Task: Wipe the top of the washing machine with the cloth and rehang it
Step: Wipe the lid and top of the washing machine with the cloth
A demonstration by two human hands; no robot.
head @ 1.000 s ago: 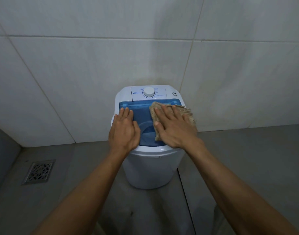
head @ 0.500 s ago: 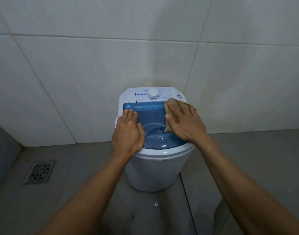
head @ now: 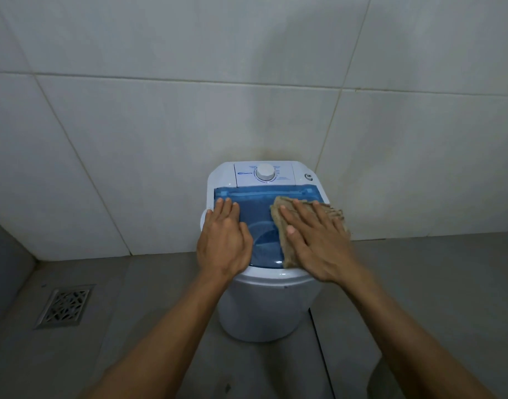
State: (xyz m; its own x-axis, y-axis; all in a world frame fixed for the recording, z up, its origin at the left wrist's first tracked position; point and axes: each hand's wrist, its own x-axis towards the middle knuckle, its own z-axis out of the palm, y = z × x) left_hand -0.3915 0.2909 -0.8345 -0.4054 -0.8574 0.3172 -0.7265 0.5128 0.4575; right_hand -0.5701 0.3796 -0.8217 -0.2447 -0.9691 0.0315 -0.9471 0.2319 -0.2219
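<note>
A small white washing machine (head: 264, 309) stands against the tiled wall, with a translucent blue lid (head: 255, 207) and a white dial (head: 265, 171) on its back panel. My right hand (head: 316, 243) lies flat, fingers spread, pressing a beige cloth (head: 284, 240) onto the right half of the lid. The cloth reaches the lid's front rim and hangs slightly over the right edge. My left hand (head: 224, 243) rests flat on the lid's left side, holding nothing.
A metal floor drain (head: 64, 306) sits in the grey floor at the left. White wall tiles (head: 160, 125) rise directly behind the machine. A dark floor joint (head: 321, 349) runs forward from the machine's right side.
My right hand has slid the cloth from the lid's back right corner toward me, over the right front part. The left hand stays in place on the lid.
</note>
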